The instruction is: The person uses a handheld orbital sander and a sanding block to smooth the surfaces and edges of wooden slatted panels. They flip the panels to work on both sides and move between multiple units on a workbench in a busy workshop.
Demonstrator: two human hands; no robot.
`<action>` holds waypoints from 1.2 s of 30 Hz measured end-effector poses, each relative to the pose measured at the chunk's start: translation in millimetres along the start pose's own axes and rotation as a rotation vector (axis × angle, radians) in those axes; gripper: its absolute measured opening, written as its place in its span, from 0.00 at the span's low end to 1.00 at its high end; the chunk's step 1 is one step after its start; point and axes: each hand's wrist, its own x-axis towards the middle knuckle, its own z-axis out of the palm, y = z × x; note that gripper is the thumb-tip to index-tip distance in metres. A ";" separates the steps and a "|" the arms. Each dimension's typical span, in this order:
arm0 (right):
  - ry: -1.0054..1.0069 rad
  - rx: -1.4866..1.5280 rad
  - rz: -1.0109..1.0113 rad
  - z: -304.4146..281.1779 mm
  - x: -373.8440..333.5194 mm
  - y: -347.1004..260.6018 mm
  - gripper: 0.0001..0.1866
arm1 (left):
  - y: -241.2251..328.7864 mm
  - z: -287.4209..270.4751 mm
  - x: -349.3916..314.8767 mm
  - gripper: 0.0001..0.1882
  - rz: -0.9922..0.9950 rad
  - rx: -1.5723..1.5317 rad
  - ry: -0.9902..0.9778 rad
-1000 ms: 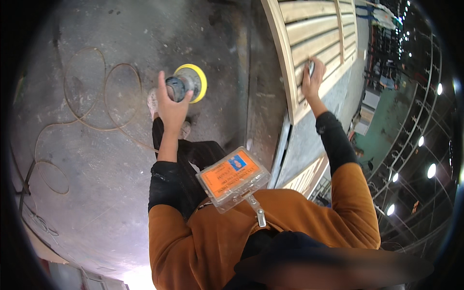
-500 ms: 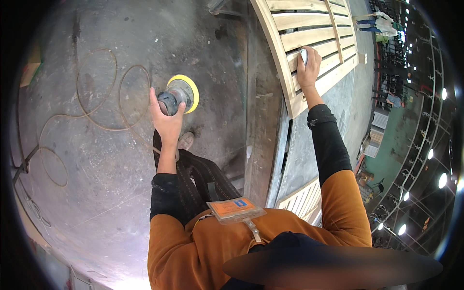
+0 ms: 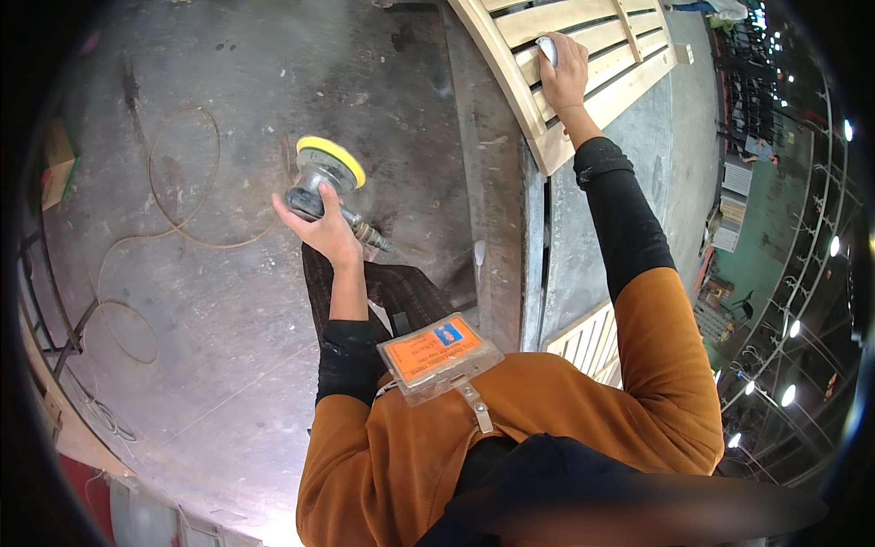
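My left hand (image 3: 334, 239) is wrapped around the dark body of a round power sander (image 3: 310, 196), holding it off to the side above the floor. Its yellow pad (image 3: 333, 157) tilts up and away from me, and a metal hose fitting (image 3: 372, 237) sticks out beside my wrist. On the right, a slatted wooden panel (image 3: 565, 25) of pale boards lies on a workbench (image 3: 638, 155). My right hand (image 3: 567, 73) rests on its slats with fingers closed around a small whitish piece (image 3: 547, 50), whose kind I cannot make out.
A thin brown hose (image 3: 214, 169) lies looped over the grey concrete floor (image 3: 210, 310). Another slatted wooden piece (image 3: 588, 342) is near my right side. Dark metal bars (image 3: 59, 319) stand at the far left, and a box (image 3: 59, 164) sits beyond them.
The sander has turned in my left hand's grip, its pad tipping upward and its hose fitting coming into sight. My right hand stays at nearly the same place on the panel; the view has shifted.
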 end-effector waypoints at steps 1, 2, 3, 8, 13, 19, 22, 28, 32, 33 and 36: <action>-0.002 0.005 0.005 0.3 -0.7 -0.4 0.17 | 6.4 2.1 2.4 0.49 0.035 0.018 -0.021; -0.002 0.008 0.007 0.6 -1.3 0.0 0.17 | 12.8 4.2 5.0 0.49 0.071 0.031 -0.040; 0.012 0.016 0.003 1.2 -2.0 0.5 0.16 | 18.4 6.6 8.1 0.50 0.141 0.131 -0.066; -0.082 0.062 -0.099 -10.8 7.8 6.5 0.15 | 22.4 5.8 21.0 0.53 0.420 0.460 -0.221; -0.221 0.025 -0.272 -52.8 31.4 -17.2 0.14 | 0.7 -27.2 30.8 0.54 0.422 0.596 -0.318; -0.031 -0.003 -0.238 -40.1 68.0 -113.5 0.23 | 16.3 -63.0 64.2 0.54 0.286 0.683 -0.327; 0.037 0.021 -0.380 -2.0 142.1 -156.7 0.26 | 38.2 -77.6 96.6 0.54 0.227 0.745 -0.317; 0.181 -0.056 -0.239 97.8 308.6 -190.5 0.27 | 60.5 -97.6 168.5 0.55 0.184 0.866 -0.175; -0.042 0.052 0.221 133.0 321.7 -178.3 0.31 | 67.3 -101.5 198.7 0.54 0.180 0.793 -0.039; 0.044 0.085 0.109 138.5 320.1 -173.3 0.32 | 68.8 -101.9 204.3 0.54 0.160 0.798 -0.016; 0.100 0.085 -0.050 149.8 323.3 -157.9 0.29 | 69.2 -99.6 214.9 0.54 0.184 0.779 -0.001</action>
